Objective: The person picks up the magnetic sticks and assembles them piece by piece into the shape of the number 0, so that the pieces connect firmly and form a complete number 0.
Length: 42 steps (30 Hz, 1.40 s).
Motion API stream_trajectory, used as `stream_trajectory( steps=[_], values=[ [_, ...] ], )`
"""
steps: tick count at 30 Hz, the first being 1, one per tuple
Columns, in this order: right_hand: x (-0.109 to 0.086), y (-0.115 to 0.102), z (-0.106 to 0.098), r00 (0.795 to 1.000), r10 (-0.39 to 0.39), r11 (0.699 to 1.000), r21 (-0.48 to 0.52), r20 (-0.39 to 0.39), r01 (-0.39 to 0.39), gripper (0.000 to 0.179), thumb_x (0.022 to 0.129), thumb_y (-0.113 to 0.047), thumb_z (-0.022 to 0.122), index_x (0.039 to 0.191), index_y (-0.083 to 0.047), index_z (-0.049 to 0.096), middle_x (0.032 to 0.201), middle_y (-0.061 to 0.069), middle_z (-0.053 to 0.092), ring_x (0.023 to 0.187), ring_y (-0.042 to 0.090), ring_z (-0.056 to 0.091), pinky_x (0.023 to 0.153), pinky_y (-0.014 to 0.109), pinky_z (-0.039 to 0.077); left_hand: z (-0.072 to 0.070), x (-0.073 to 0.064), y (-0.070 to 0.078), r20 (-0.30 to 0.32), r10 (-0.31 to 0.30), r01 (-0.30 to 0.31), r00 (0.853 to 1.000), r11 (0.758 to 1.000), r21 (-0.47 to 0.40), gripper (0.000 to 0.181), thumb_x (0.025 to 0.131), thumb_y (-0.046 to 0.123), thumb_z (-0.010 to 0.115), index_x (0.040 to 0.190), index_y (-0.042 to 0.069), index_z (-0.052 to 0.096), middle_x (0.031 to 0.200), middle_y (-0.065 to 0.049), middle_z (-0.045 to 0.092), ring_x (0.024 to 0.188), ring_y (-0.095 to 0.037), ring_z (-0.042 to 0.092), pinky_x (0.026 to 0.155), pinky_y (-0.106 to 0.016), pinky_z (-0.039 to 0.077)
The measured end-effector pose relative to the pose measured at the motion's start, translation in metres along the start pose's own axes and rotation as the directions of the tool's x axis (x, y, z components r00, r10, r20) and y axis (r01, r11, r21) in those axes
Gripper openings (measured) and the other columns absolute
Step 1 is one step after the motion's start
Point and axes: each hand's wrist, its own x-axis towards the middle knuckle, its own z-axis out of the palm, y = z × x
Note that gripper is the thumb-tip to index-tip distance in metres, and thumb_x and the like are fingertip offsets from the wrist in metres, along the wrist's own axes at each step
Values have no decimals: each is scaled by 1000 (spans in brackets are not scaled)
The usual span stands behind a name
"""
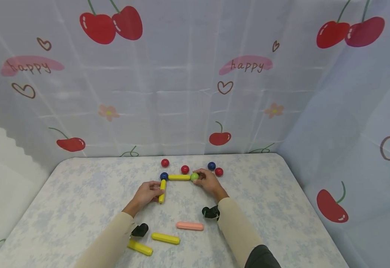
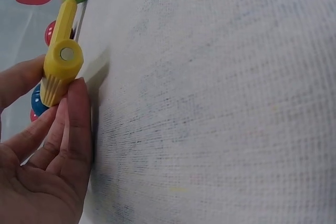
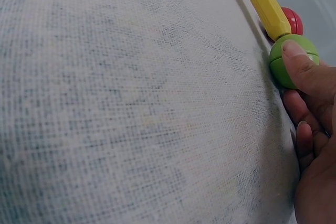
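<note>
Grip status: left hand clamped on near yellow rod, right hand on green ball. Hold both steady; keep rod end square to blue ball.

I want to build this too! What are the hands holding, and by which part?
The left hand pinches a yellow stick by its sides, around the middle. The right hand grips a green ball round its right side.

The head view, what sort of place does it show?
Probably a small curtained-off play or filming corner, though the wider room is not visible: a cherry-print curtain hangs behind a table with toy balls and sticks.
</note>
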Motion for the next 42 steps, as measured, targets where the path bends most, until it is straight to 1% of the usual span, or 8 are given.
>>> stream_trajectory(
  steps=[5,11,14,21,27,32,36,42],
  values=[
    [0,0,-1,1000,-9,1000,-6,-2,9,34,86,-11,72,120,-11,66,98,4,60,90,19,51,81,33,46,-1,0,2,-16,8,-8,1000,1000,29,43,88,12,71,126,-2,58,100,-14,63,74,-18,62,66,-30,55],
    [0,0,0,1000,-2,1000,-1,-3,2,34,86,-11,72,120,-11,66,98,4,59,91,19,51,81,33,47,0,-1,3,-31,1,1,1000,998,57,44,85,10,74,125,-2,59,94,-11,60,72,-18,59,64,-28,55],
    [0,0,0,1000,-2,1000,-3,-3,2,34,87,-10,72,120,-10,65,98,4,59,91,19,51,81,33,47,0,-2,4,-41,15,-12,999,997,79,45,83,9,75,123,-2,60,91,-10,60,70,-17,59,63,-28,54],
    [0,2,2,1000,5,1000,-1,-11,-5,33,87,-12,72,120,-12,66,98,4,59,91,19,51,81,33,46,0,-3,4,-49,25,-21,998,997,78,46,80,7,77,122,-1,59,90,-8,60,71,-15,59,65,-27,54],
    [2,1,1,1000,16,1000,4,-6,-16,34,87,-12,72,120,-12,65,98,3,59,91,19,51,81,33,46,-3,-5,5,-43,56,-52,998,996,74,49,81,8,77,125,0,56,90,-9,61,70,-16,61,66,-29,55],
    [1,2,-1,1000,18,1000,10,-1,-18,34,87,-12,72,120,-11,65,98,4,59,91,20,51,81,33,46,-5,1,6,-33,46,-43,998,996,76,48,82,10,77,124,2,56,90,-9,63,68,-16,62,66,-29,54],
    [1,2,-2,1000,18,1000,10,-1,-18,34,87,-12,72,121,-12,65,97,4,58,91,20,51,81,33,46,-8,6,11,-38,21,-17,999,994,109,47,83,14,76,125,5,56,93,-8,63,69,-16,61,64,-28,53],
    [3,3,0,1000,5,1000,7,4,-5,35,86,-11,72,121,-12,66,97,3,59,91,20,51,82,33,45,-18,17,24,-62,47,-37,997,987,156,46,86,21,74,126,7,57,102,-12,63,75,-21,60,67,-30,52]
  ],
)
